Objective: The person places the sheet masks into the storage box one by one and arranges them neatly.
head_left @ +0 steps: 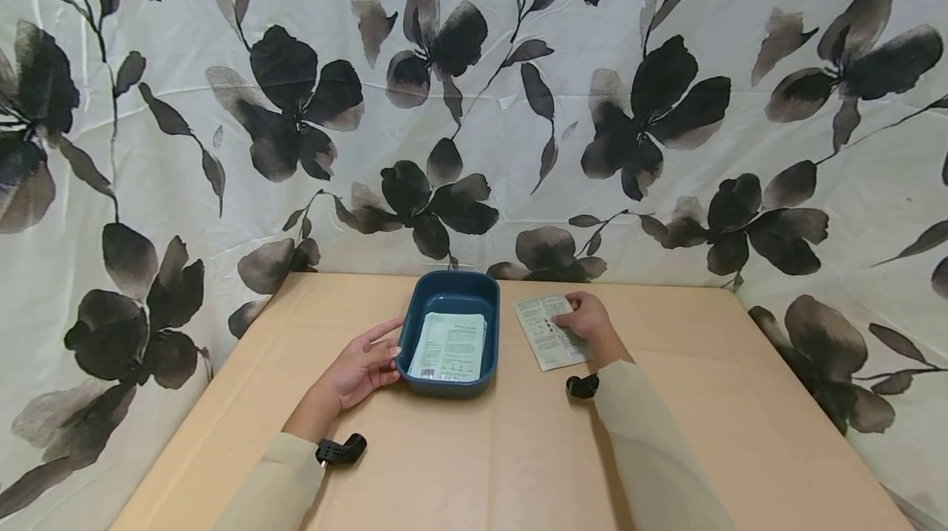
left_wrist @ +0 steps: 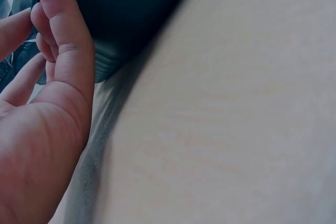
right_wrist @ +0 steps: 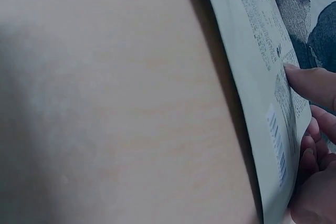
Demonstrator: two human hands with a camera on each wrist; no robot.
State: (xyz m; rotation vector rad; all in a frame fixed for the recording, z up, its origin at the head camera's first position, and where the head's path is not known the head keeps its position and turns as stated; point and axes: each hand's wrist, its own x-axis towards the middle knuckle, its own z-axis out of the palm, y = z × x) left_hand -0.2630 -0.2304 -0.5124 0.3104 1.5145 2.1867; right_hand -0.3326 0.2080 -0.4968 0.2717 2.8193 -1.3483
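Observation:
A dark blue plastic bin (head_left: pixel 448 388) stands on the table, with pale green printed packets (head_left: pixel 450 347) lying flat in a small stack inside it. At the bin's left wall is my left hand (head_left: pixel 363 368), its loosely extended fingers touching the side near the rim. In the left wrist view, the fingers (left_wrist: pixel 68 51) lie against the dark wall of the bin (left_wrist: pixel 126 9). My right hand (head_left: pixel 588 319) pinches a flat printed packet (head_left: pixel 548 333) by its right edge, thumb on top and fingers beneath. Small print and a barcode (right_wrist: pixel 277 145) show on that packet in the right wrist view.
The light tan table (head_left: pixel 489 465) carries the bin near its far edge. Behind it hangs a white cloth (head_left: pixel 533 160) with dark flowers. A black wrist device (head_left: pixel 341 449) sits on the left wrist and another one (head_left: pixel 583 386) on the right.

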